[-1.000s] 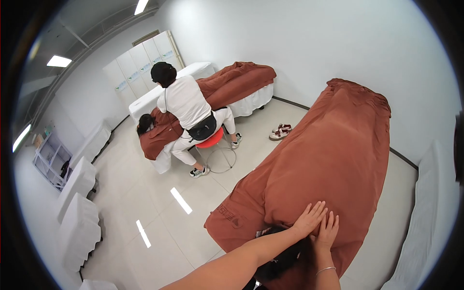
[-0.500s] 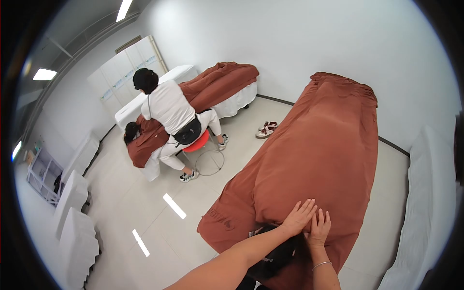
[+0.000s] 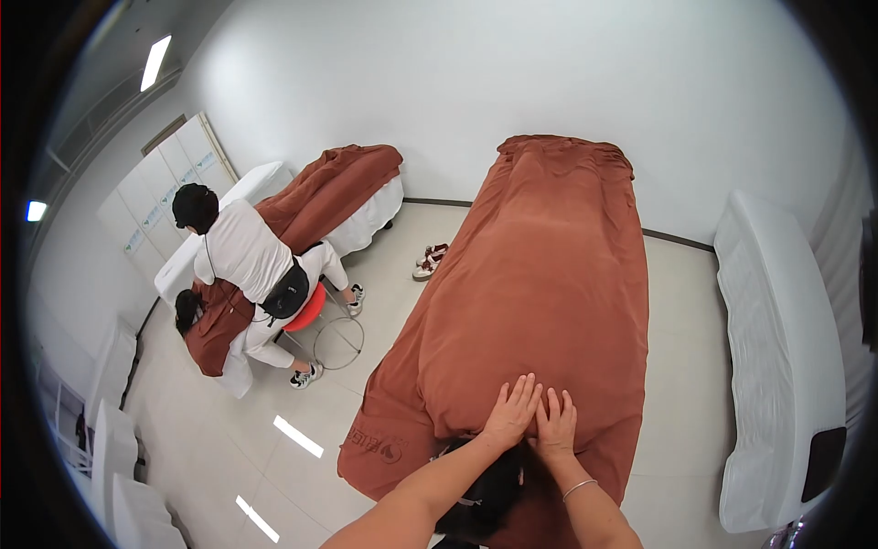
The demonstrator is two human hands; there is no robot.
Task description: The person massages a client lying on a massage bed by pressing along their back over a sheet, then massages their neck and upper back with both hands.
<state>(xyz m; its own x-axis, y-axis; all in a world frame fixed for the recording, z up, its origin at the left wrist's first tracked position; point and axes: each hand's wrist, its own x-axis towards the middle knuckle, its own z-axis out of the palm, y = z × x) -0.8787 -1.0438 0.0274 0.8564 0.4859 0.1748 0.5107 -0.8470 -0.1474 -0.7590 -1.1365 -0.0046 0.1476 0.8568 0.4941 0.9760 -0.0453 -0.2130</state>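
My left hand (image 3: 514, 412) lies flat on a reddish-brown cover (image 3: 549, 302), fingers stretched out and pointing away from me. Close beside it, my right hand (image 3: 555, 425) presses on the same cover, palm down, with its fingers extended; a thin bracelet (image 3: 579, 489) circles that wrist. Neither hand holds anything. Under the cover is the shape of a person lying on a bed. That person's dark hair (image 3: 485, 489) shows just below my hands, partly hidden by my left forearm.
To the left, a person in white (image 3: 247, 252) sits on a red stool (image 3: 306, 309), leaning over another person under a brown cover (image 3: 320, 197). A pair of shoes (image 3: 428, 263) stands on the floor between the beds. A white-covered bed (image 3: 777, 366) is at the right.
The view has turned right, so the beds and the seated person appear farther left and more of the right-hand bed shows. My hands remain flat on the cover near the same spot.
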